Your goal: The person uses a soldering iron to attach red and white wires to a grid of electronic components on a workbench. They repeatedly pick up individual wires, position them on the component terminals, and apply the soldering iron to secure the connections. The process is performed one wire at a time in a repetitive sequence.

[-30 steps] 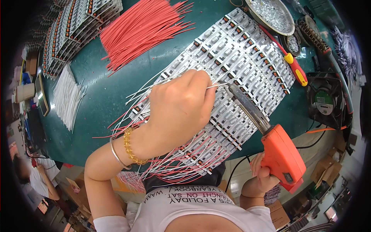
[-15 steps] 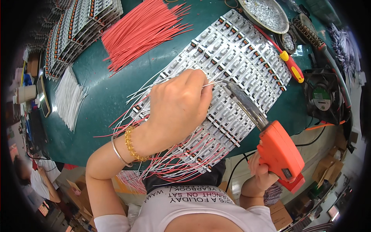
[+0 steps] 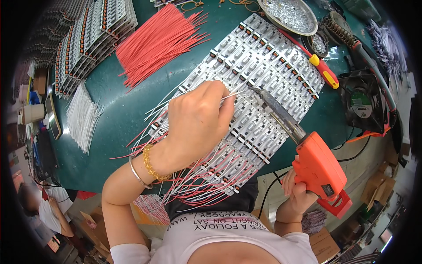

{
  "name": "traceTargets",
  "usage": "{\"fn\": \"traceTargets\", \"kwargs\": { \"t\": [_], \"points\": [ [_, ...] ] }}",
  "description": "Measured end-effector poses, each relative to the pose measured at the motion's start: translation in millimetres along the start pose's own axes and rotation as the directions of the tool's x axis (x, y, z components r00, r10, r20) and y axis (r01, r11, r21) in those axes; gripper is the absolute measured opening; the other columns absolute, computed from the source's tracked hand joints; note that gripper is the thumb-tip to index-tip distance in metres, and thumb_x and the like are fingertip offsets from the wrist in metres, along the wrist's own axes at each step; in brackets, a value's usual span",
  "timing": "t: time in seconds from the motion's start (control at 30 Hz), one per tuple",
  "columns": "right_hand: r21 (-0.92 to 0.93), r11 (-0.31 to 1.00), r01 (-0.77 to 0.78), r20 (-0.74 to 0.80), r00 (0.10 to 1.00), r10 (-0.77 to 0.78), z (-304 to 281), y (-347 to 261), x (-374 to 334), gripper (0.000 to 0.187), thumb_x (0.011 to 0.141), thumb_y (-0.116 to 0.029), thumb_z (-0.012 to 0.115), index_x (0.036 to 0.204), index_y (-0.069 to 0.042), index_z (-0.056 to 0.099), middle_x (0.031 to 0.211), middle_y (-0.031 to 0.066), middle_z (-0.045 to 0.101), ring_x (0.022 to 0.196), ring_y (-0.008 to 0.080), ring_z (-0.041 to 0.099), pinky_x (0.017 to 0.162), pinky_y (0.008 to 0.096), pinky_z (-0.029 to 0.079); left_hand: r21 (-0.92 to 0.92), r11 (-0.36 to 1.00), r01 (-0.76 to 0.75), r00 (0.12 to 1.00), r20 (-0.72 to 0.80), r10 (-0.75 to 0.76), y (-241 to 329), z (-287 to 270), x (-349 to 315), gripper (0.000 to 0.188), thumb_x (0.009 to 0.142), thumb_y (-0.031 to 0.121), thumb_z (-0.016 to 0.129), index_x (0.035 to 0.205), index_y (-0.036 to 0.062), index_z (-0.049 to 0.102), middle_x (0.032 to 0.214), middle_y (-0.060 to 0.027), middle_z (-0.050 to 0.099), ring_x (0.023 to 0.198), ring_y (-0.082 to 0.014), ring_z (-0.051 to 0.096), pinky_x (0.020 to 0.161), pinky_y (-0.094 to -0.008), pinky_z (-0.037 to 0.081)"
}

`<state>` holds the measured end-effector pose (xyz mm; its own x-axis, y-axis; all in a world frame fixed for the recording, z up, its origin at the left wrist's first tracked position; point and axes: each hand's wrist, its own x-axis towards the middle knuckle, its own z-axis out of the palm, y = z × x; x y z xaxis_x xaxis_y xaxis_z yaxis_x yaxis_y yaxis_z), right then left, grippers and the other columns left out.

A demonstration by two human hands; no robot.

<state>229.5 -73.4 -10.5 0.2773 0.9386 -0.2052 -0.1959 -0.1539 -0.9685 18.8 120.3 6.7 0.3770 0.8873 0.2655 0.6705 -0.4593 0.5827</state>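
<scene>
My left hand (image 3: pixel 198 125) is closed over the panel of small circuit boards (image 3: pixel 263 61), pinching a white wire (image 3: pixel 229 96) between thumb and fingers. More white strands show around that hand. My right hand (image 3: pixel 299 193) grips a red soldering gun (image 3: pixel 323 167) from below. Its dark tip is just above the boards, close to the wire's end and seemingly apart from it. Red and white wires (image 3: pixel 189 189) trail from the panel's near left part, partly under my left wrist.
Bundles of red wires (image 3: pixel 158 44) and white wires (image 3: pixel 83 119) lie on the green table (image 3: pixel 127 119). Board stacks (image 3: pixel 94 39) stand far left. On the right are a metal dish of scraps (image 3: pixel 290 17), a screwdriver (image 3: pixel 325 70), a soldering iron (image 3: pixel 373 66) and a fan (image 3: pixel 362 103).
The soldering gun's tip has parted from the wire's end, and the gun's red trigger now stands farther out. My left hand has shifted slightly left with the wire.
</scene>
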Motion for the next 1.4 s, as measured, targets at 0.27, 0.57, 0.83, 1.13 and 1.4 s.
{"fn": "traceTargets", "kwargs": {
  "t": [0.27, 0.57, 0.83, 1.13, 1.4],
  "points": [
    [-0.125, 0.973, 0.192, -0.070, 0.977, -0.202, 11, -10, 10, 0.079, 0.085, -0.049, 0.066, 0.125, 0.015, 0.042, 0.051, -0.0015, 0.044, 0.038, 0.0084, 0.042, 0.041, 0.0232, 0.040, -0.167, 0.982, 0.089, 0.995, -0.022, -0.094, 10, -32, -1, 0.017, 0.082, 0.011, 0.069, 0.070, 0.0037, 0.059, 0.062, -0.0108, 0.060, 0.050, -0.0262, 0.057, 0.045, -0.0351, 0.041],
    [-0.254, 0.924, 0.284, 0.040, 0.958, -0.284, -11, 10, 6, 0.074, 0.086, -0.051, 0.064, 0.119, 0.013, 0.045, 0.051, -0.0011, 0.045, 0.037, 0.0087, 0.043, 0.041, 0.0228, 0.041, -0.173, 0.984, 0.036, 0.998, 0.059, -0.026, -2, -8, -17, 0.016, 0.082, 0.010, 0.068, 0.071, 0.0031, 0.059, 0.058, -0.0109, 0.058, 0.047, -0.0270, 0.056, 0.044, -0.0368, 0.040],
    [-0.440, 0.833, 0.335, 0.088, 0.939, -0.331, -17, 13, 5, 0.073, 0.085, -0.050, 0.065, 0.118, 0.011, 0.045, 0.050, -0.0011, 0.045, 0.037, 0.0087, 0.043, 0.041, 0.0236, 0.040, -0.172, 0.985, 0.022, 0.999, 0.053, -0.013, -2, -7, -16, 0.015, 0.081, 0.009, 0.068, 0.071, 0.0032, 0.058, 0.059, -0.0113, 0.059, 0.048, -0.0270, 0.057, 0.044, -0.0370, 0.040],
    [-0.383, 0.865, 0.325, 0.071, 0.944, -0.323, -13, 6, 5, 0.079, 0.087, -0.052, 0.063, 0.123, 0.015, 0.042, 0.049, -0.0025, 0.044, 0.037, 0.0081, 0.043, 0.041, 0.0224, 0.040, -0.134, 0.988, 0.071, 0.994, 0.096, -0.058, 1, -9, -15, 0.013, 0.081, 0.008, 0.070, 0.073, 0.0005, 0.062, 0.063, -0.0117, 0.061, 0.052, -0.0227, 0.059, 0.050, -0.0320, 0.044],
    [-0.260, 0.931, 0.255, -0.021, 0.963, -0.269, -2, -5, 4, 0.079, 0.088, -0.051, 0.061, 0.125, 0.016, 0.041, 0.050, -0.0013, 0.045, 0.038, 0.0087, 0.043, 0.042, 0.0226, 0.040, -0.066, 0.994, -0.092, 0.983, -0.162, 0.081, 5, -16, -6, 0.013, 0.081, 0.009, 0.069, 0.071, 0.0035, 0.062, 0.059, -0.0102, 0.058, 0.048, -0.0260, 0.055, 0.045, -0.0351, 0.040]
  ]
}}
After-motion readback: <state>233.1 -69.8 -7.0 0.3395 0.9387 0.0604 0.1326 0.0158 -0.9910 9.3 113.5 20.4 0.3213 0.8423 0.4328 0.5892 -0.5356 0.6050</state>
